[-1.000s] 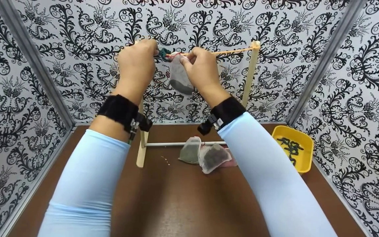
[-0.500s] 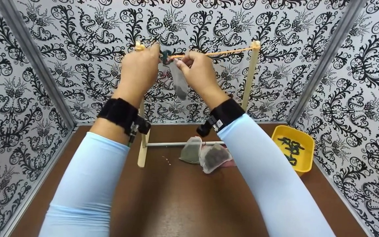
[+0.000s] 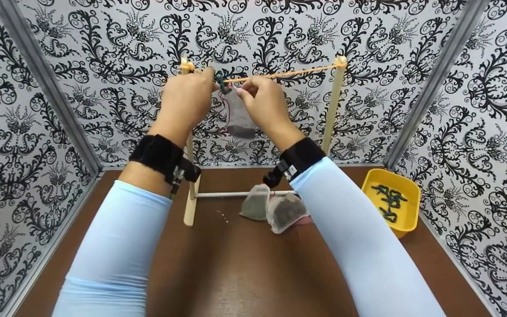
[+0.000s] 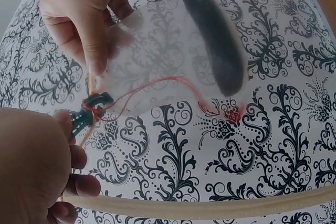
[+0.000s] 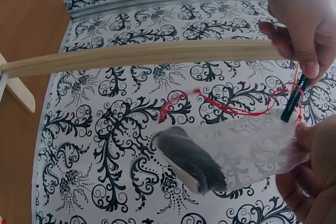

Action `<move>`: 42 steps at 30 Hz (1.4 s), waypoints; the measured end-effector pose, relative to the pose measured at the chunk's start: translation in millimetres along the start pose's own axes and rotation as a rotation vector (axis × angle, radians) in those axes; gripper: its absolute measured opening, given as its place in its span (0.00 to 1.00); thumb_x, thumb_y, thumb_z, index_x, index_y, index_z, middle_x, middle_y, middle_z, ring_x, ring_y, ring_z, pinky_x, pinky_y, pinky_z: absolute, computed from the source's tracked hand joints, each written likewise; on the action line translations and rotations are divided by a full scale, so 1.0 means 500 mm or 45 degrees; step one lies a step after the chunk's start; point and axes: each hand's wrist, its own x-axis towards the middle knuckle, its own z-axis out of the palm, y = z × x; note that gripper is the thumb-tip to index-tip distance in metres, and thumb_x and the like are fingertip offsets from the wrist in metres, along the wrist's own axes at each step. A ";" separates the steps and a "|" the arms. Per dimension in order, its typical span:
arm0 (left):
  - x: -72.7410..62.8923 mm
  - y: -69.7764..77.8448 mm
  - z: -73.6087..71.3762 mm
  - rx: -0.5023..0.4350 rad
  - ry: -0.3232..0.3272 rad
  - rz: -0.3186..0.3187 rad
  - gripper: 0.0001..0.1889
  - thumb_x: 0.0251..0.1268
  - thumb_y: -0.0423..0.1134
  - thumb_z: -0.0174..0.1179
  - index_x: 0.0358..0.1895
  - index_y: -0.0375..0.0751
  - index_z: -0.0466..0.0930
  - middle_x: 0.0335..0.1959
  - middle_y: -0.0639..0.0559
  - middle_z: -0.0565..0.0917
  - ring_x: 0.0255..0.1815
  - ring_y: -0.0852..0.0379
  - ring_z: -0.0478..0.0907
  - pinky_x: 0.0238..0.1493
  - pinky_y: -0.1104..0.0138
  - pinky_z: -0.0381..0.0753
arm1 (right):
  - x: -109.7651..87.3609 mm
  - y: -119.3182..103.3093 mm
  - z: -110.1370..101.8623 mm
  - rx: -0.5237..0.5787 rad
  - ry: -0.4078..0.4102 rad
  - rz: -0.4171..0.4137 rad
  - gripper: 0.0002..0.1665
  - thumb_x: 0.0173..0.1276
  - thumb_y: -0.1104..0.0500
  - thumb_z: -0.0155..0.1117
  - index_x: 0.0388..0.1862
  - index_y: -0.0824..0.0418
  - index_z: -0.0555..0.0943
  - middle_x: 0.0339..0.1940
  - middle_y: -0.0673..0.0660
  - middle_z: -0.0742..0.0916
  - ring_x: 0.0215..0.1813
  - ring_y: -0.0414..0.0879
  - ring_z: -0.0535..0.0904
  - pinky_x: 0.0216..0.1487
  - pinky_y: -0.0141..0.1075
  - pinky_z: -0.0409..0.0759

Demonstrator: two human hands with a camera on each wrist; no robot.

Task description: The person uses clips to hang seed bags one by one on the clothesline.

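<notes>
A sheer white drawstring bag (image 3: pixel 240 114) hangs just under an orange string (image 3: pixel 304 71), with dark contents settled at its bottom. My right hand (image 3: pixel 269 101) pinches the bag's top edge near the string. In my left hand (image 3: pixel 187 99) I grip a dark green clothespin (image 5: pixel 295 99), which sits at the string and the bag's upper corner. Red drawstring (image 4: pixel 157 81) loops around the clothespin and trails beside the bag in the left wrist view. Whether the clothespin's jaws bite the bag's fabric cannot be told.
Two wooden posts (image 3: pixel 333 105) carry the string, joined low by a white bar (image 3: pixel 222 194). A greenish bag (image 3: pixel 253 208) and a dark-filled bag (image 3: pixel 286 212) lie on the brown table (image 3: pixel 236 273), a pink one partly hidden behind. Several green clothespins lie in a yellow bin (image 3: pixel 408 215).
Both hands have moved slightly down, bending the string lower. The bag has swung and turned, showing its broad side and red cord. The clothespin now shows more plainly at the string.
</notes>
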 end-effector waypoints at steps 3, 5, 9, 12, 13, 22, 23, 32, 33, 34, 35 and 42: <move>0.001 0.003 -0.002 -0.029 -0.036 -0.014 0.24 0.96 0.54 0.46 0.70 0.38 0.76 0.49 0.37 0.91 0.41 0.39 0.88 0.41 0.50 0.89 | -0.002 0.004 -0.002 0.030 0.001 0.001 0.10 0.81 0.50 0.75 0.49 0.56 0.90 0.43 0.52 0.93 0.43 0.42 0.86 0.47 0.32 0.86; -0.001 0.004 -0.001 -0.046 -0.038 -0.016 0.25 0.97 0.54 0.44 0.73 0.39 0.75 0.50 0.38 0.91 0.42 0.39 0.88 0.42 0.49 0.89 | -0.004 0.007 -0.002 0.025 -0.011 -0.001 0.11 0.81 0.50 0.75 0.49 0.56 0.90 0.43 0.52 0.93 0.43 0.42 0.86 0.48 0.32 0.86; -0.018 0.002 0.016 -0.106 0.048 -0.001 0.26 0.96 0.55 0.46 0.79 0.42 0.73 0.47 0.41 0.91 0.38 0.41 0.86 0.40 0.52 0.87 | -0.012 0.020 0.001 -0.013 -0.040 -0.018 0.11 0.81 0.50 0.76 0.49 0.56 0.91 0.43 0.52 0.94 0.42 0.42 0.86 0.47 0.32 0.86; -0.042 0.000 0.043 -0.232 0.164 0.008 0.29 0.94 0.55 0.51 0.84 0.43 0.69 0.49 0.41 0.91 0.37 0.42 0.86 0.40 0.53 0.88 | -0.021 0.032 0.005 -0.016 -0.062 -0.017 0.11 0.81 0.51 0.77 0.49 0.57 0.91 0.43 0.53 0.94 0.43 0.43 0.87 0.48 0.33 0.88; -0.052 -0.001 0.056 -0.290 0.209 0.005 0.30 0.93 0.55 0.52 0.86 0.44 0.67 0.48 0.41 0.91 0.37 0.43 0.86 0.40 0.54 0.88 | -0.025 0.037 0.006 -0.017 -0.068 -0.014 0.11 0.81 0.51 0.77 0.49 0.57 0.91 0.44 0.54 0.94 0.43 0.43 0.87 0.49 0.33 0.88; -0.199 -0.026 0.246 -0.559 0.217 -0.217 0.15 0.86 0.49 0.65 0.58 0.40 0.87 0.45 0.42 0.91 0.38 0.38 0.88 0.40 0.46 0.88 | -0.073 0.091 -0.002 0.047 -0.158 -0.015 0.10 0.81 0.54 0.76 0.52 0.58 0.91 0.47 0.54 0.95 0.46 0.46 0.90 0.52 0.36 0.91; -0.217 -0.031 0.273 -0.566 0.152 -0.256 0.14 0.85 0.48 0.66 0.56 0.41 0.88 0.47 0.42 0.92 0.42 0.37 0.90 0.44 0.43 0.89 | -0.080 0.099 -0.007 0.057 -0.168 -0.008 0.09 0.81 0.54 0.75 0.52 0.58 0.91 0.47 0.54 0.95 0.47 0.46 0.90 0.53 0.36 0.91; -0.347 -0.092 0.488 -0.579 -0.187 -0.436 0.12 0.77 0.36 0.67 0.58 0.44 0.94 0.57 0.39 0.93 0.58 0.27 0.90 0.58 0.31 0.87 | -0.158 0.203 -0.106 0.008 -0.228 0.156 0.13 0.85 0.52 0.70 0.54 0.61 0.90 0.46 0.57 0.93 0.42 0.47 0.88 0.44 0.33 0.91; -0.357 -0.093 0.504 -0.588 -0.188 -0.440 0.13 0.77 0.34 0.67 0.58 0.44 0.94 0.58 0.39 0.93 0.59 0.27 0.90 0.58 0.31 0.87 | -0.166 0.221 -0.123 -0.014 -0.239 0.162 0.14 0.85 0.51 0.70 0.52 0.61 0.91 0.44 0.58 0.93 0.38 0.46 0.87 0.39 0.31 0.90; -0.366 -0.094 0.517 -0.595 -0.192 -0.445 0.14 0.76 0.33 0.66 0.58 0.44 0.95 0.58 0.39 0.93 0.59 0.27 0.90 0.58 0.32 0.88 | -0.174 0.240 -0.140 -0.057 -0.242 0.158 0.16 0.85 0.49 0.71 0.50 0.62 0.91 0.41 0.59 0.93 0.36 0.45 0.86 0.36 0.30 0.88; -0.375 -0.094 0.528 -0.596 -0.202 -0.442 0.14 0.75 0.33 0.66 0.58 0.44 0.95 0.57 0.39 0.93 0.59 0.28 0.90 0.58 0.32 0.88 | -0.181 0.260 -0.159 -0.092 -0.247 0.162 0.17 0.85 0.48 0.71 0.48 0.62 0.91 0.40 0.60 0.93 0.34 0.44 0.85 0.32 0.29 0.86; -0.403 -0.096 0.557 -0.573 -0.306 -0.426 0.11 0.73 0.29 0.64 0.49 0.39 0.96 0.58 0.35 0.90 0.57 0.27 0.89 0.55 0.32 0.89 | -0.232 0.429 -0.301 -0.325 -0.402 0.364 0.28 0.85 0.37 0.68 0.45 0.63 0.89 0.41 0.59 0.91 0.38 0.46 0.85 0.40 0.34 0.86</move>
